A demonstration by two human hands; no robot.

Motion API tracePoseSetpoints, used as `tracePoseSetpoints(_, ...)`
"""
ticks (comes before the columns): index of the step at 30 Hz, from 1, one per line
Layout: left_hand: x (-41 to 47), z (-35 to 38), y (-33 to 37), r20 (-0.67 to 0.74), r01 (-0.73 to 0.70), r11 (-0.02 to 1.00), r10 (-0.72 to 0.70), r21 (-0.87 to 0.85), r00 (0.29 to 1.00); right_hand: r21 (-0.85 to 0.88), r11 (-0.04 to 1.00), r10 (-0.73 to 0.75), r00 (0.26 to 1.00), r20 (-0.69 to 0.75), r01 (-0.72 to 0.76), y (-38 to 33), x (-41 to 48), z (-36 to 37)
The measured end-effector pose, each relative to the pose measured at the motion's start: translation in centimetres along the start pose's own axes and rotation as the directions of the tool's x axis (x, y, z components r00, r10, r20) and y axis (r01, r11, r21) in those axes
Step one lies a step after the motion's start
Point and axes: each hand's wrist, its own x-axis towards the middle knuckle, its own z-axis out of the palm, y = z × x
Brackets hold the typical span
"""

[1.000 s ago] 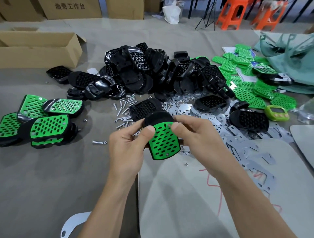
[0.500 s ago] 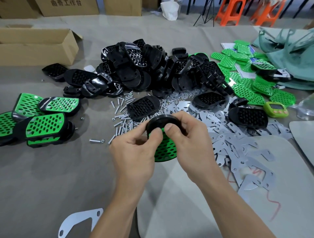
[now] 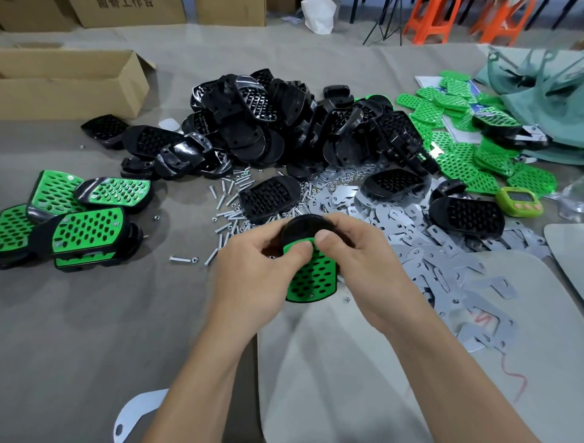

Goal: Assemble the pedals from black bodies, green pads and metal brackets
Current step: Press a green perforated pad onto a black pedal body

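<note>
- Green pad (image 3: 311,279) sits on the black body (image 3: 305,226) at frame centre. Your left hand (image 3: 252,278) and right hand (image 3: 363,265) both grip it, with the thumbs pressing the pad's upper edge.
- Press evenly from that end down, I'd judge, with the pad's edges square to the body.
- Printed characters on the cardboard carton (image 3: 132,15) at upper left are cut off by the frame and unreadable.

Nothing reads whole. Black printed characters (image 3: 124,3) stand on the brown cardboard box (image 3: 132,15) at 11 o'clock, but the frame's top edge cuts them, leaving only their lower halves. The lime-green plastic timer (image 3: 518,202) at 3 o'clock shows a grey display, digits too small to tell. A red pen scrawl (image 3: 512,376) on the pale grey mat (image 3: 347,379) at 4 o'clock forms no legible letters.
</note>
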Motion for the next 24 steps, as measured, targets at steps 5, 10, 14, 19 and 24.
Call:
tracePoseSetpoints(5,-0.3,0.6,0.3,-0.085,0.014,0.951,-0.042,-0.307,0.995,-0.009,0.999,-0.046,0.999,0.026,0.046,-0.4,0.1,0.3)
tracePoseSetpoints(10,-0.8,0.8,0.1,-0.115,0.038,0.911,-0.093,-0.411,0.989,-0.028,0.998,-0.059,0.998,-0.015,0.058,0.0,0.1,0.9)
tracePoseSetpoints(14,-0.5,0.8,-0.1,-0.061,0.076,0.909,-0.111,-0.410,0.992,0.019,0.999,-0.032,0.996,-0.082,0.033,0.4,0.1,1.3)
tracePoseSetpoints(19,0.2,0.4,0.2,0.075,0.139,0.909,-0.120,-0.393,0.990,0.158,0.986,0.068,0.990,-0.121,-0.049,1.0,-0.1,1.4)
tracePoseSetpoints(24,0.8,-2.5,0.0,0.361,0.223,0.850,-0.042,-0.477,0.932,0.320,0.940,0.131,0.991,-0.015,-0.119,0.2,-0.2,0.0)
